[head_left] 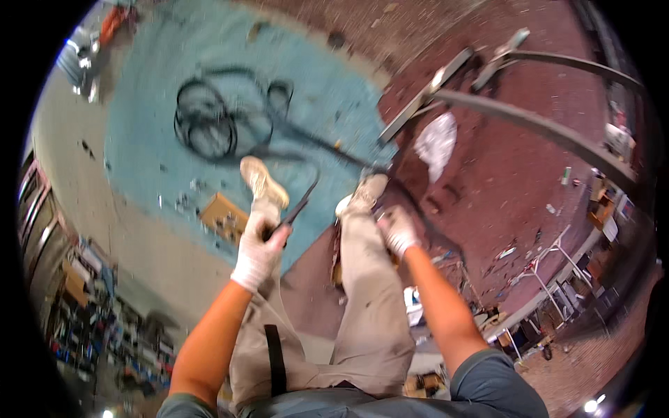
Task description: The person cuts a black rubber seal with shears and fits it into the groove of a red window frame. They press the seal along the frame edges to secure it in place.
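Over the teal floor sheet point(150, 76), a thin black strip point(300, 207) is clenched in the white-gloved left hand point(262, 252), whatever the curled white-gloved right hand point(399, 230) holds is indiscernible, and tripping may be caused by loose black coils point(209, 141).

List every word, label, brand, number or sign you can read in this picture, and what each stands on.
None can be read.
Box on the blue sheet: too blurred to show any print.
Black strip in the left hand: no lettering visible.
White bag: any print is lost to blur.
Clutter at lower left: too small and blurred to read.
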`<state>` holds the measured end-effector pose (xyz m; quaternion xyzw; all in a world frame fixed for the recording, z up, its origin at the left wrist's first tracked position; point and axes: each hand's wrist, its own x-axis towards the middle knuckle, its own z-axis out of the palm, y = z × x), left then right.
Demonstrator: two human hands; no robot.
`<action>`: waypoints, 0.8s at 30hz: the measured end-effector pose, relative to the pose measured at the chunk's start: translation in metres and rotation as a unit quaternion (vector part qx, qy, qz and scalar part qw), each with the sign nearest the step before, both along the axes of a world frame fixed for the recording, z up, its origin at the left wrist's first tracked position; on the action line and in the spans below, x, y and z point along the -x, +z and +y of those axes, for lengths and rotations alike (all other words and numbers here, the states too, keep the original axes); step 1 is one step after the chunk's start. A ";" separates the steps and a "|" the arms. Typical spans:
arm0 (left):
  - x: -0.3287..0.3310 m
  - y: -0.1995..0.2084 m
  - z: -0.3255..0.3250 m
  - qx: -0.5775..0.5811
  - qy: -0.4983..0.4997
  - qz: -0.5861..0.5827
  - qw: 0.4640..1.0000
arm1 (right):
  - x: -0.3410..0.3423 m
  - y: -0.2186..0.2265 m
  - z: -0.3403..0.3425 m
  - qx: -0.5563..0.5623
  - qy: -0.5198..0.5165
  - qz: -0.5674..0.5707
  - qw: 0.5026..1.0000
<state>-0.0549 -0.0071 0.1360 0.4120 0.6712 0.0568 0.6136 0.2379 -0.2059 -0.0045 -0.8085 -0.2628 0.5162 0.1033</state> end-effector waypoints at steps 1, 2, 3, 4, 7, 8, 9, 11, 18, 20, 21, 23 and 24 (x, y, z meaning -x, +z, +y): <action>0.001 0.029 0.005 -0.011 -0.014 -0.015 1.000 | 0.013 0.035 -0.001 0.054 0.052 0.045 0.996; 0.001 0.056 0.011 -0.027 -0.037 -0.035 0.998 | 0.024 0.089 0.011 0.020 0.109 0.070 0.991; 0.003 0.078 0.014 -0.046 -0.049 -0.068 0.995 | 0.037 0.140 0.025 -0.012 0.169 0.103 0.980; 0.005 0.102 0.013 -0.061 -0.063 -0.097 0.991 | 0.049 0.193 0.040 -0.048 0.223 0.133 0.964; 0.013 0.176 0.013 -0.062 -0.263 -0.144 0.952 | 0.063 0.332 0.061 -0.164 0.268 0.193 0.930; 0.014 0.211 0.016 -0.020 -0.355 -0.102 0.929 | 0.067 0.386 0.073 -0.151 0.317 0.149 0.924; 0.013 0.264 0.027 -0.013 -0.429 -0.075 0.900 | 0.066 0.433 0.083 -0.152 0.342 0.165 0.913; 0.010 0.355 0.032 0.043 -0.543 -0.063 0.836 | 0.075 0.487 0.070 -0.168 0.359 0.122 0.910; 0.040 0.436 0.057 -0.028 -0.428 -0.120 0.895 | 0.051 0.536 0.036 -0.329 -0.156 0.091 0.927; 0.065 0.411 0.061 -0.115 -0.364 -0.179 0.907 | 0.052 0.509 -0.018 -0.320 -0.258 -0.046 0.910; 0.073 0.414 0.062 -0.125 -0.337 -0.178 0.916 | 0.065 0.475 -0.056 -0.195 -0.272 -0.115 0.935; 0.073 0.433 0.062 -0.130 -0.299 -0.145 0.934 | 0.111 0.396 -0.137 0.048 -0.085 -0.215 0.972; 0.075 0.441 0.058 -0.183 -0.292 -0.135 0.929 | 0.152 0.316 -0.189 0.101 -0.064 -0.219 0.968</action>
